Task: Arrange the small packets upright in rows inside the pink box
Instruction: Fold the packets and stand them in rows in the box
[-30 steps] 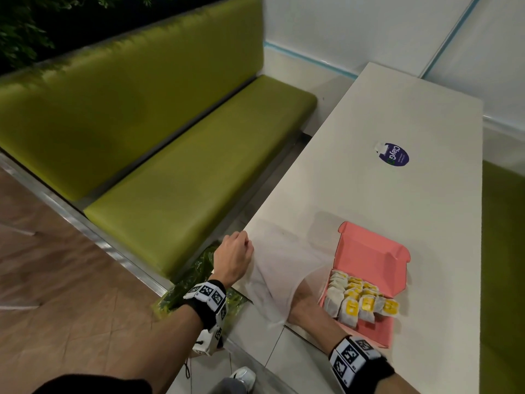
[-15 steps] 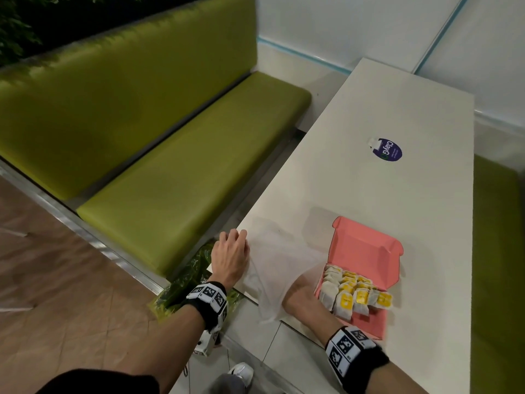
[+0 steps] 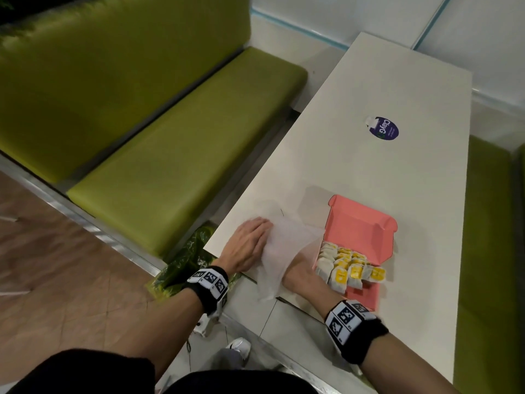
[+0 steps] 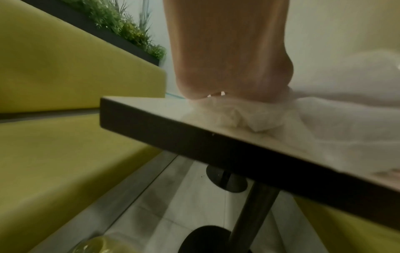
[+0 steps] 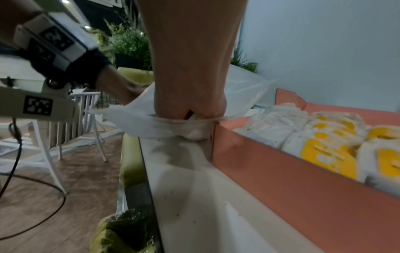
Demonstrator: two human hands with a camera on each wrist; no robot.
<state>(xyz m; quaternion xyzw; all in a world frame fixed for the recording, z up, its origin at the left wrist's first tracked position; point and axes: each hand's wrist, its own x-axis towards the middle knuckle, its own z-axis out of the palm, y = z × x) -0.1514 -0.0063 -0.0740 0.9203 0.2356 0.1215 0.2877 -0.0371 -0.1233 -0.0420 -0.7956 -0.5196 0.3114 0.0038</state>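
The pink box [image 3: 360, 231] lies open on the white bench [image 3: 369, 172], its lid standing up at the far side. The small packets [image 3: 350, 268], white with yellow labels, stand upright in rows inside the pink box, filling its far part; the near stretch of its floor is bare.

Just left of the pink box lies a translucent white plastic bag [image 3: 284, 251], its near end hanging over the bench edge. The left hand [image 3: 245, 248] lies flat on the left side of the bag, its grip open with straight fingers pressing the plastic to the bench. The right hand [image 3: 298, 273] reaches into the bag's mouth beside the box's left wall; in the right wrist view the fingers seem curled inside the plastic, perhaps round something pale, but I cannot tell whether that grip holds anything.

Beyond the pink box, a round dark-blue sticker [image 3: 385, 128] sits on the bench. A green plastic bag [image 3: 187, 263] lies on the floor below the bench's left edge.
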